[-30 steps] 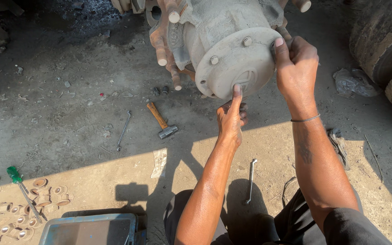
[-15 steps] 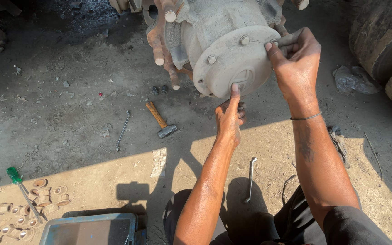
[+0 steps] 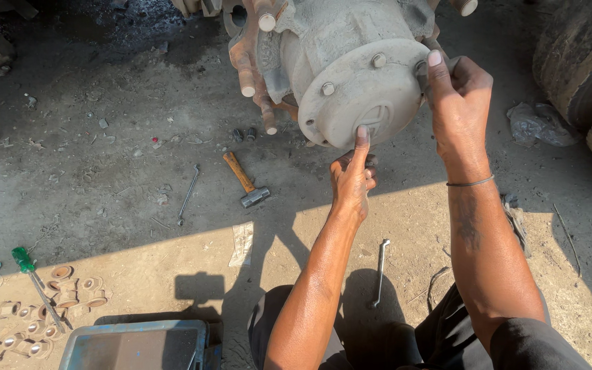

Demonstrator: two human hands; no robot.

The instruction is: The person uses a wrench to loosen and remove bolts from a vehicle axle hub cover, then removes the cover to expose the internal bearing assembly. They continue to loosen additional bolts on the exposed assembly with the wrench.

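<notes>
Head view: we see the dusty grey round metal hub cover (image 3: pixel 359 96) above the wooden-handled hammer (image 3: pixel 245 179); left hand (image 3: pixel 352 179) fingers curled, forefinger touching it; right hand (image 3: pixel 458 103) fingers gripping its rim.

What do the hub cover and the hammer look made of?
Hub cover: looks like cast metal, dull grey and dusty, with bolt heads round its rim; the left hand and right hand touch it. Hammer on the ground: handle looks wooden, orange-brown; head looks like grey steel. The alloy cannot be told.
</notes>
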